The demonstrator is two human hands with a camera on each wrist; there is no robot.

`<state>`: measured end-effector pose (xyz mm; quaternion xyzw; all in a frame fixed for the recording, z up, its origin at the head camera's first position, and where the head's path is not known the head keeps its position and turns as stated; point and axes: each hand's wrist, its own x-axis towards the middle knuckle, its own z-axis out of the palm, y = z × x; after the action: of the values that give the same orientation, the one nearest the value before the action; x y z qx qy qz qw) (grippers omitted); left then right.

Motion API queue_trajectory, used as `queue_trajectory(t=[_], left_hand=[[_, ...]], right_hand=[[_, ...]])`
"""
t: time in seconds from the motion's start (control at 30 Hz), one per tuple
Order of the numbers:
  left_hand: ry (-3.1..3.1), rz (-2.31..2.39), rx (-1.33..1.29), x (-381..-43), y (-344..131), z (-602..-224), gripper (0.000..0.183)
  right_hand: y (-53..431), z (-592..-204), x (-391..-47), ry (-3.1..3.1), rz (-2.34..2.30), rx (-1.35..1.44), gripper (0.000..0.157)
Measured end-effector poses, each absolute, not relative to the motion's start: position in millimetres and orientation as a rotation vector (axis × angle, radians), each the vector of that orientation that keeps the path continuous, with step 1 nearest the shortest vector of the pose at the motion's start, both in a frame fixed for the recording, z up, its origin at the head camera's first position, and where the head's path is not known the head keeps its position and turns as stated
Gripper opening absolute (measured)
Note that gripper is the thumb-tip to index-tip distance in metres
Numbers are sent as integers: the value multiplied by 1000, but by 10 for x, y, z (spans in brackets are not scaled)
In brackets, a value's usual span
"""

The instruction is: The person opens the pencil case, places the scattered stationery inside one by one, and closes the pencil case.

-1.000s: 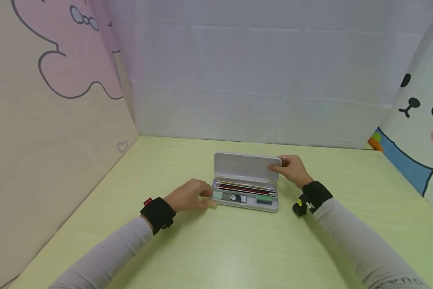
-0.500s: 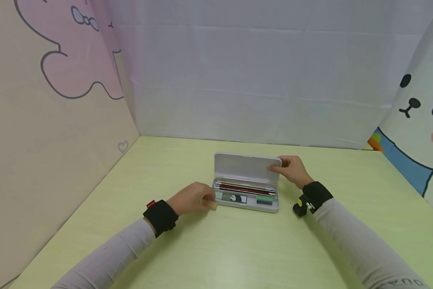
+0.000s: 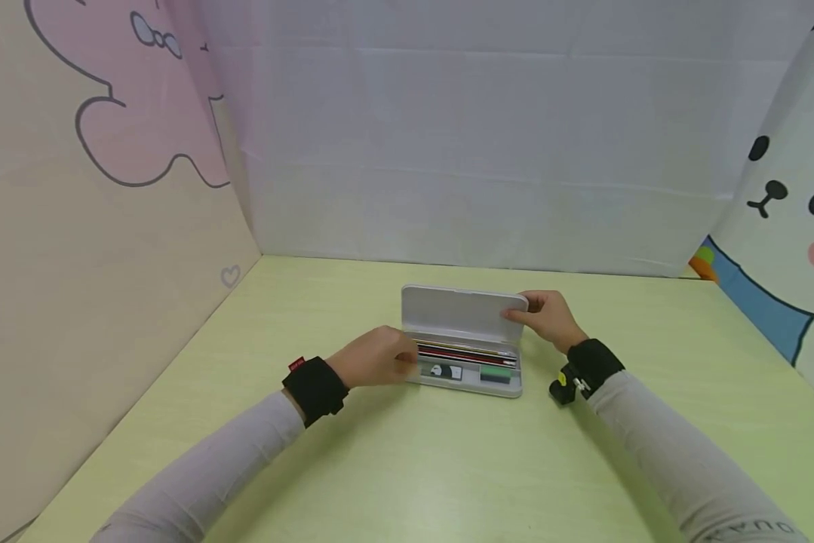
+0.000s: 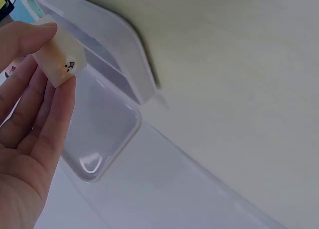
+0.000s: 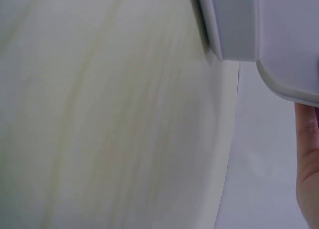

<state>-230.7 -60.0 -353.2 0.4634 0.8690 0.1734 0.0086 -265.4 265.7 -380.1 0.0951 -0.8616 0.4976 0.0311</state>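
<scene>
A white pencil case (image 3: 471,387) lies on the table with its lid (image 3: 447,311) raised. My right hand (image 3: 549,318) grips the lid at its upper right corner, thumb on the inner face. Over the case's left end, my left hand (image 3: 379,357) pinches a small cream eraser (image 4: 62,59) between thumb and fingertips. A cartoon face is printed on it. Several pencils (image 3: 464,353) lie along the back compartment. In front of them are a panda-printed piece (image 3: 442,372) and a green and dark block (image 3: 495,374). My left hand hides the case's left end in the head view.
The pale yellow table (image 3: 434,467) meets a white sheet (image 3: 481,151) behind the case. Cartoon-printed panels stand at the left (image 3: 108,302) and at the right (image 3: 787,249).
My left hand has lifted the eraser off the table beside the case and moved it up and right, over the case's left end. The right hand and lid stay in place.
</scene>
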Motion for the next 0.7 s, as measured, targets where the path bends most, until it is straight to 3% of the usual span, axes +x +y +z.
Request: queue_trajectory(t=[0.7], left_hand=[[2558,639,1584,-2446,170,-3380,7]], right_hand=[[2655,-3784,-2634,-2652,1548,231,36]])
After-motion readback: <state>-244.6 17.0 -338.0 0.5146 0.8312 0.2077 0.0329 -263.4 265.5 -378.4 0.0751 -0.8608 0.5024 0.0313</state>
